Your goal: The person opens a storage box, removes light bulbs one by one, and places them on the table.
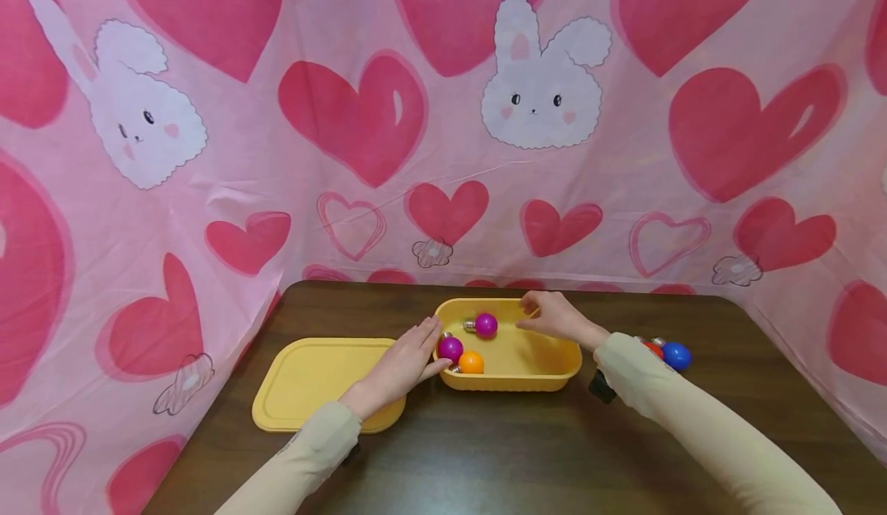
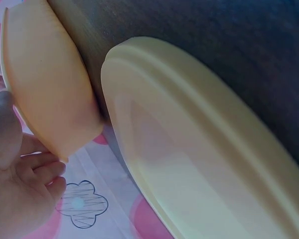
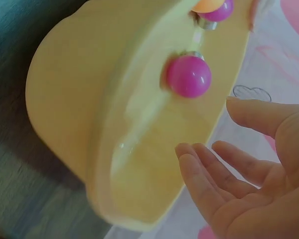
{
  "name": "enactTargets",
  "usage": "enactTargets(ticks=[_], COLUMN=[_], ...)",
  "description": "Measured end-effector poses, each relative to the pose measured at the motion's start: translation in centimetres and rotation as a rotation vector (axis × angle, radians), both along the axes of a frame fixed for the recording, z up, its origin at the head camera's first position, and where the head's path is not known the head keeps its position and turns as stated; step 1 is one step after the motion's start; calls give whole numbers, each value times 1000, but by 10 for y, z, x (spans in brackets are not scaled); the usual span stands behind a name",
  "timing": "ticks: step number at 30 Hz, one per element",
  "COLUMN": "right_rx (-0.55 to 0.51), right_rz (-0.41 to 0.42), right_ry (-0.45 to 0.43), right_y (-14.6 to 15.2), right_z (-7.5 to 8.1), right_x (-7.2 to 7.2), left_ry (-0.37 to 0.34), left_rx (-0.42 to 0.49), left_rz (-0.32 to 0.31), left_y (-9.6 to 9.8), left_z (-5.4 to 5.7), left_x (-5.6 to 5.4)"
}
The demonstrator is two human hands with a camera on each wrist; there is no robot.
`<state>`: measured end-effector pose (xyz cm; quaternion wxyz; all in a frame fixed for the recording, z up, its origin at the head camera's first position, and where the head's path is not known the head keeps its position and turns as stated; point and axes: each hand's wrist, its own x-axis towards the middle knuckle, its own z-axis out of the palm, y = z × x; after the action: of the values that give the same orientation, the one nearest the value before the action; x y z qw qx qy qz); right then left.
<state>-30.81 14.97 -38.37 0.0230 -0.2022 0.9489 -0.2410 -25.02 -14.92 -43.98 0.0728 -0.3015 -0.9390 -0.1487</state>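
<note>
A yellow oblong box [image 1: 533,382] stands on the table with two magenta bulbs and an orange bulb [image 1: 471,362] inside. One magenta bulb [image 1: 487,325] lies near its far side; the other magenta bulb [image 1: 450,348] is at the left end beside the orange one. My left hand [image 1: 403,365] rests against the box's left end, fingers extended along the rim and thumb at the near corner. Over the right part of the box hovers my right hand [image 1: 557,318], its thumb and fingers spread apart with nothing between them, as the right wrist view shows.
A yellow lid [image 1: 312,380] lies left of the box, partly under my left forearm. To the right, a blue bulb [image 1: 676,356] and a red bulb [image 1: 653,349] sit on the dark wooden table [image 1: 499,453], the red one partly behind my sleeve. A pink heart-patterned cloth [image 1: 443,130] hangs behind.
</note>
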Motion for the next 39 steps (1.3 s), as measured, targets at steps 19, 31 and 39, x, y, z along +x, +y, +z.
enactTargets(ticks=[19, 31, 39], right_rx=[36, 96, 78], right_rz=[-8, -5, 27], right_ry=[-64, -64, -95], right_y=[-38, -51, -55], right_z=[-7, -10, -16], right_x=[-9, -19, -23], left_ry=[21, 30, 14], left_rx=[-17, -35, -19], left_rz=[2, 1, 9], left_y=[0, 1, 0], left_z=[-1, -2, -1], left_x=[-2, -3, -1])
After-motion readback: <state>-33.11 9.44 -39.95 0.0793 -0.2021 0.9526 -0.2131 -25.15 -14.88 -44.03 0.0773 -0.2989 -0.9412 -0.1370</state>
